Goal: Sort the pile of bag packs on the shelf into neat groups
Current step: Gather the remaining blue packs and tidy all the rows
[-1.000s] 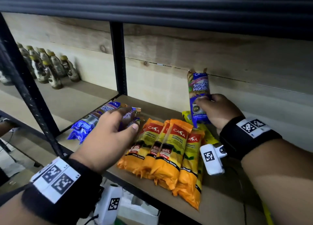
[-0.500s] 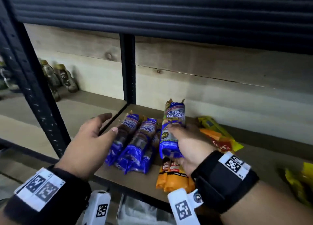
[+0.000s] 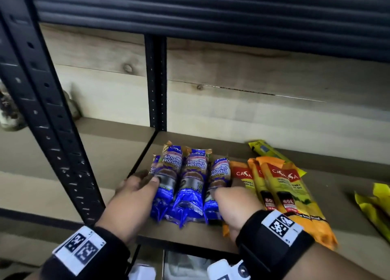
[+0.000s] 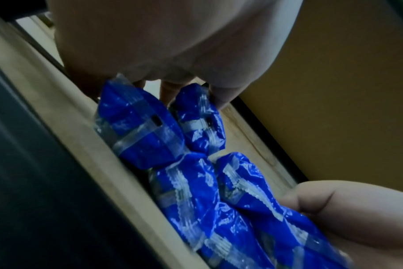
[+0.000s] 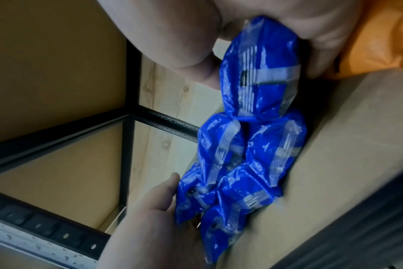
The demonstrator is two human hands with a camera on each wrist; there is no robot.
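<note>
Together on the shelf (image 3: 190, 237), left hand (image 3: 135, 197) spread against blue packs (image 3: 190, 187), right hand (image 3: 234, 203) gripping the rightmost, orange packs (image 3: 280, 197) beside.

Blue packs (image 3: 191, 184) read "Singlet Handle"; orange packs (image 3: 280, 193) seemingly "CASA".

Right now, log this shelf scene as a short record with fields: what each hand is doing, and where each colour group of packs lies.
left hand: rests against the left side of the blue packs, thumb on top of one
right hand: grips the rightmost blue pack
blue packs: side by side at the left end of the shelf board, labels up
orange packs: overlapping row just right of the blue ones
yellow packs: far right, apart from the rest
single yellow pack: behind the orange row
</note>
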